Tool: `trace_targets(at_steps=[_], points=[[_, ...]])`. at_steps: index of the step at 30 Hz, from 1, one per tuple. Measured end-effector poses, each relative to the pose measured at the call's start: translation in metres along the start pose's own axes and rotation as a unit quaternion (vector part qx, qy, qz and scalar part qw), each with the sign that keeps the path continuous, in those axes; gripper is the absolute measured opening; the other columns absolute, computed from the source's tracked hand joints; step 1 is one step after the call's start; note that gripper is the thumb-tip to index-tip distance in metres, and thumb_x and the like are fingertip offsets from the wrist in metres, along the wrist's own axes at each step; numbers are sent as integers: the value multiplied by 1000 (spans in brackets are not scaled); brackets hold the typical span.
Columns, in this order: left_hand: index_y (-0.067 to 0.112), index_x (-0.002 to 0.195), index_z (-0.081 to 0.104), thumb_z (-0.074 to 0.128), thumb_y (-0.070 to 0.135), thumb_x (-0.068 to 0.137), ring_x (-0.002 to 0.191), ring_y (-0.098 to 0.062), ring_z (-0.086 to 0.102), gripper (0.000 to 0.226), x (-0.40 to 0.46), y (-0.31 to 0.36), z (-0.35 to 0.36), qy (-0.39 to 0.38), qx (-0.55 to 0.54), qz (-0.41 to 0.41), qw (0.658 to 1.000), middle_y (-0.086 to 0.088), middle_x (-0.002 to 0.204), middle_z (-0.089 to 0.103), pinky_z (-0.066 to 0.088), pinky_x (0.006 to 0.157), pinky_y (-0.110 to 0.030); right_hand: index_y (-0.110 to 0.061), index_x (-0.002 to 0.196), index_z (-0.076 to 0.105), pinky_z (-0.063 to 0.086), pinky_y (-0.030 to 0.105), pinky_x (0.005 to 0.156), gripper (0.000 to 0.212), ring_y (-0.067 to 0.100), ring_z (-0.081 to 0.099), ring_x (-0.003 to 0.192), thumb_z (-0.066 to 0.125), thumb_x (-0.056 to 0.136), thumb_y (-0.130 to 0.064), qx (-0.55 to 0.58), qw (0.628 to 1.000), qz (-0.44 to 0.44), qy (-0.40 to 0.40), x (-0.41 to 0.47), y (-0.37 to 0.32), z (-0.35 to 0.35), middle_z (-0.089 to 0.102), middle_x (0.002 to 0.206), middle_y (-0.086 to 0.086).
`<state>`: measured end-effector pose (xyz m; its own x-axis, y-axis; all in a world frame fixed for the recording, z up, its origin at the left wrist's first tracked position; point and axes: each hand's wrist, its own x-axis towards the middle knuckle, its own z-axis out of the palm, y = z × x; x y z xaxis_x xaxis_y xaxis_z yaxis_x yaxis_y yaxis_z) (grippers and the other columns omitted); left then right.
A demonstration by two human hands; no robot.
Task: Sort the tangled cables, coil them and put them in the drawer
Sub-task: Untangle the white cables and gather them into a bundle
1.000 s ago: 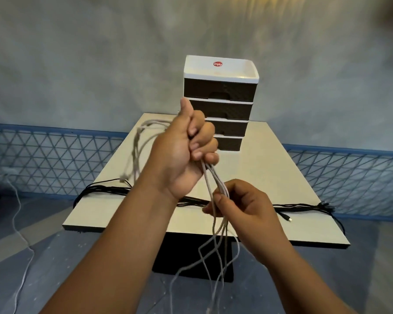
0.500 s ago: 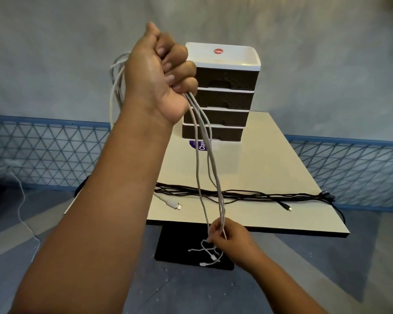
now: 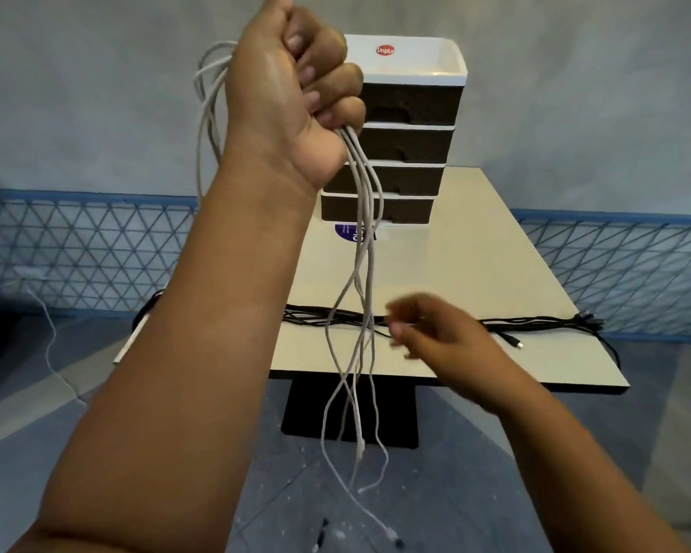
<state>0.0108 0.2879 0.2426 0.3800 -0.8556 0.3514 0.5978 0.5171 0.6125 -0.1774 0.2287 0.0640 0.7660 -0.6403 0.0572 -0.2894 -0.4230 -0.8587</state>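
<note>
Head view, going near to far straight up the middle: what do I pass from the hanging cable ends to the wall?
Loose ends of the white cables → front edge of the table → black cables lying across it → purple sticker → drawer unit → wall.

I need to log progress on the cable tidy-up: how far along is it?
Done: white cables are separated from the black cables, which lie stretched across the cream table.
In hand: the left hand grips the white bunch, ends dangling uncoiled; the blurred right hand is beside them.
Left: coiling both sets and opening the closed brown-and-white drawer tower.
</note>
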Motion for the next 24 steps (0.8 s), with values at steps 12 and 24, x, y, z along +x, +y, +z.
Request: trace_targets(at_steps=[12, 24], points=[[17, 62, 33, 25, 39, 107, 37, -5, 19, 51, 2, -7, -4, 21, 16, -23, 999, 6, 44, 29, 14, 38, -17, -15, 96, 64, 49, 44, 90, 19, 14, 63, 81, 45, 100, -15, 74, 990, 62, -106, 15, 34, 72, 68, 79, -1], [19, 52, 39, 26, 45, 106, 34, -5, 22, 61, -13, -18, -28, 52, 5, -58, 997, 6, 42, 29, 16, 34, -17, -41, 132, 49, 52, 29, 96, 92, 1, 60, 108, 72, 53, -80, -117, 964, 130, -199, -12, 19, -9, 60, 123, -15]])
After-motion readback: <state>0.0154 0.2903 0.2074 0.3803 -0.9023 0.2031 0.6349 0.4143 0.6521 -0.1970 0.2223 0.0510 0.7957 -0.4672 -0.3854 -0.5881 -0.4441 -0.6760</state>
